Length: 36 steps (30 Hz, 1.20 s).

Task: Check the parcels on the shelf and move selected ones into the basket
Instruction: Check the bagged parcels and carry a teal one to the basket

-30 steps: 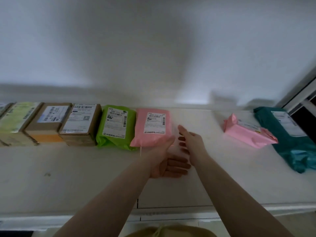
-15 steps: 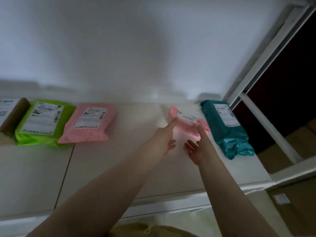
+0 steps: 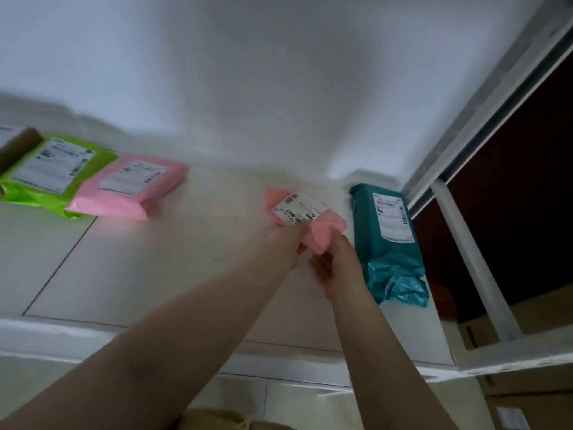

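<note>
While both arms reach up from the bottom of the frame, the left hand (image 3: 283,245) pinches the near edge of a small pink parcel (image 3: 302,217) and the right hand (image 3: 338,266) grips its crumpled near corner from the other side. The parcel lies on the white shelf (image 3: 186,259), right of centre, label up. Just to its right lies a teal parcel (image 3: 389,240), near but apart. Toward the left edge sit a larger pink parcel (image 3: 130,189), a green parcel (image 3: 51,172) touching it, and a brown box (image 3: 17,144).
</note>
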Tool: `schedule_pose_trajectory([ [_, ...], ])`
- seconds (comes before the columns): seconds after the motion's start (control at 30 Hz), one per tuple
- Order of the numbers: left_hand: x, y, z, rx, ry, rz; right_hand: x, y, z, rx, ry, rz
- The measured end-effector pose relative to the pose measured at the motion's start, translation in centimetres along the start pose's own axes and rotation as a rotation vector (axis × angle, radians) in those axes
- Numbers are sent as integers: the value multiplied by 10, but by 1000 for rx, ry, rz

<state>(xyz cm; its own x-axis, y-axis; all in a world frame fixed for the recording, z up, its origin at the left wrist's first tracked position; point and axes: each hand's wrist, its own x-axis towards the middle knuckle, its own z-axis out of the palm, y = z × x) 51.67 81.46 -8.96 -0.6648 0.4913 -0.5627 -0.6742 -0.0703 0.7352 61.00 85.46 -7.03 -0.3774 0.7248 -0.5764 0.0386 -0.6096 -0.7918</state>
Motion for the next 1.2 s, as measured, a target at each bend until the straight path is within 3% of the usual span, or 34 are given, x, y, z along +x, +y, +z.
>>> schedule_pose_trajectory([
  [0.17,-16,22,-30,110,44,67,-6,-5,0,-88,-61,-49],
  [0.33,-39,62,-66,328,-34,165,-18,-30,-4,-216,-115,-222],
  [0.53,-72,112,-95,590,-126,217,-22,-60,9,-493,-465,-432],
  [0.73,-105,139,-111,813,-215,224,-32,-69,22,-633,-800,-395],
  [0.87,-116,144,-117,844,-134,312,-39,-53,23,-538,-797,-330],
  [1.0,-119,139,-126,677,-31,403,-44,-41,21,-402,-726,-290],
  [1.2,-131,106,-143,529,-110,332,-54,-35,17,-274,-687,-270],
])
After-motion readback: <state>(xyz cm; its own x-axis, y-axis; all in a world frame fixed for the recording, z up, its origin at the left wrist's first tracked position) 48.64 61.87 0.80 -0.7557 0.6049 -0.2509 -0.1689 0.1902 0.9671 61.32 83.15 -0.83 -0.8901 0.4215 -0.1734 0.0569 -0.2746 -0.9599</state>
